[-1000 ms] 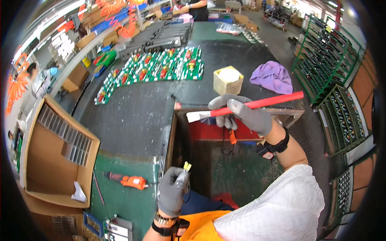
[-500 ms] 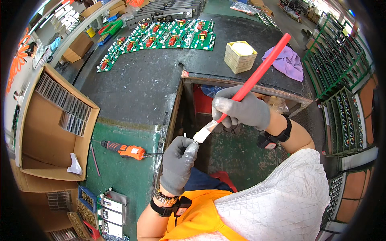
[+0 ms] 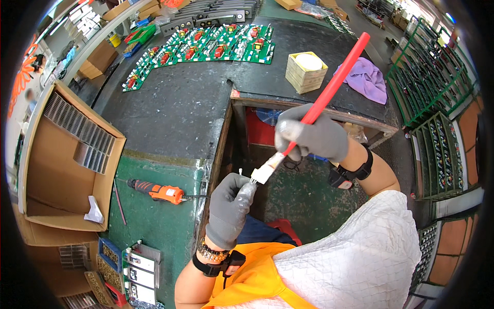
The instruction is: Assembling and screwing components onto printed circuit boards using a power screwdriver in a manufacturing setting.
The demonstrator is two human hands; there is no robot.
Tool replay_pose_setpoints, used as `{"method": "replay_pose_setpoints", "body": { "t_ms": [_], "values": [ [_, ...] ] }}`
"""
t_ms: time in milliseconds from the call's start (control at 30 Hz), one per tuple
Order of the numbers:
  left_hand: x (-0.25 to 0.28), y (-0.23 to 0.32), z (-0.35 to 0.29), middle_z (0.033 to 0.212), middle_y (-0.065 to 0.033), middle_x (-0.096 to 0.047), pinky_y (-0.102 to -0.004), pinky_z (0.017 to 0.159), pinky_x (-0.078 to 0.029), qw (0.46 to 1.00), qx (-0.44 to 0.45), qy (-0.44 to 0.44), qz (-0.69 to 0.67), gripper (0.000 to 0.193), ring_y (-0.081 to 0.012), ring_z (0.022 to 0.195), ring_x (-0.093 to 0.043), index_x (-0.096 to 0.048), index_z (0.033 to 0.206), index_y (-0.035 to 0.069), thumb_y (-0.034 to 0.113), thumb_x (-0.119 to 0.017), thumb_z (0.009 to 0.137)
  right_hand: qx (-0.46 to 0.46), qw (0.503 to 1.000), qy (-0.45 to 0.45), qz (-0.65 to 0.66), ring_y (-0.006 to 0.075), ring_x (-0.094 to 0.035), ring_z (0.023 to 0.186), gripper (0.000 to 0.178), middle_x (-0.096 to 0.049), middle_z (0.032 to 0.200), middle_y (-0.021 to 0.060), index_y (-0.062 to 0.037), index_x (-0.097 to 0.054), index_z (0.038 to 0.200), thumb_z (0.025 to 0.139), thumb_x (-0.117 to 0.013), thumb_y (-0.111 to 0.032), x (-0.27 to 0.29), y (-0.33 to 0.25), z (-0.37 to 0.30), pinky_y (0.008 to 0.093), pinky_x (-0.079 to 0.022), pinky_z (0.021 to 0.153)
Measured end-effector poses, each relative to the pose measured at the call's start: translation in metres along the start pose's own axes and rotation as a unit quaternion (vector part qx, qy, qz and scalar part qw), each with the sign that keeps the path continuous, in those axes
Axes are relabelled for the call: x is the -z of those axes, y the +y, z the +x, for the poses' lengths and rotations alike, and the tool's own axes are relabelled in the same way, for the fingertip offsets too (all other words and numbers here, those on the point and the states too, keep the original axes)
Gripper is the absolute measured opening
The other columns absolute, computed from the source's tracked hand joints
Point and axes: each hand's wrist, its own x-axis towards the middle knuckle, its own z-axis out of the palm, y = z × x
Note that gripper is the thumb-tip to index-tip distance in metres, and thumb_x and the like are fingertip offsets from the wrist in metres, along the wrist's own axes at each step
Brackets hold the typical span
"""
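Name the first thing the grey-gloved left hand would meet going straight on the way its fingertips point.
The left hand would probably meet the white bristles of the red-handled flat brush, just ahead of it; exact depth is unclear.

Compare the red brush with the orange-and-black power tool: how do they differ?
The red brush is held aslant in the right hand; the power tool lies on the green tabletop. The brush is red with pale bristles; the power tool is orange and black. Both are elongated.
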Motion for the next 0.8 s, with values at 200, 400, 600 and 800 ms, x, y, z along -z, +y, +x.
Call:
{"method": "replay_pose_setpoints", "body": {
  "t_ms": [200, 400, 600, 800],
  "values": [
    [0.012, 0.003, -0.01, 0.064, 0.0005, -0.049, -0.0236, 0.049, -0.037, 0.999, 0.0, 0.039, -0.026, 0.015, -0.0078, 0.054, -0.043, -0.055, 0.091, 0.004, 0.018, -0.055, 0.095, 0.109, 0.967, 0.23, 0.014, 0.0047, -0.05, 0.052, 0.028, -0.063, 0.074, 0.0021, -0.008, -0.064, 0.096, 0.092, -0.058, -0.035, 0.058, 0.031, 0.026, 0.0194, -0.041, 0.045],
    [0.034, 0.023, -0.032, 0.061, 0.0019, -0.039, -0.0254, 0.046, -0.034, 0.979, -0.081, 0.111, -0.151, 0.017, -0.0091, 0.049, -0.037, -0.051, 0.091, 0.007, 0.023, -0.055, 0.096, 0.181, 0.912, 0.36, -0.068, 0.0082, -0.058, 0.069, 0.03, -0.063, 0.091, 0.0051, -0.0148, -0.057, 0.123, 0.093, -0.056, -0.014, 0.196, 0.055, 0.026, 0.0215, -0.049, 0.055],
    [0.056, 0.054, -0.057, 0.06, 0.0, -0.04, -0.0259, 0.04, -0.032, 0.948, -0.221, 0.105, -0.204, 0.02, -0.0092, 0.045, -0.034, -0.049, 0.092, 0.005, 0.024, -0.052, 0.098, 0.131, 0.814, 0.484, -0.293, 0.013, -0.058, 0.08, 0.032, -0.062, 0.101, 0.0044, -0.0125, -0.061, 0.121, 0.089, -0.06, -0.009, 0.262, 0.048, 0.033, 0.0239, -0.048, 0.068],
    [0.081, 0.095, -0.123, 0.066, 0.0025, -0.047, -0.0231, 0.05, -0.039, 0.918, -0.297, 0.132, -0.226, 0.014, -0.0082, 0.054, -0.042, -0.059, 0.093, 0.008, 0.019, -0.053, 0.098, 0.198, 0.695, 0.539, -0.433, 0.0285, -0.063, 0.086, 0.019, -0.063, 0.1, 0.0127, -0.0164, -0.07, 0.105, 0.086, -0.065, -0.015, 0.259, 0.055, 0.067, 0.0357, -0.05, 0.078]
  ]
}}
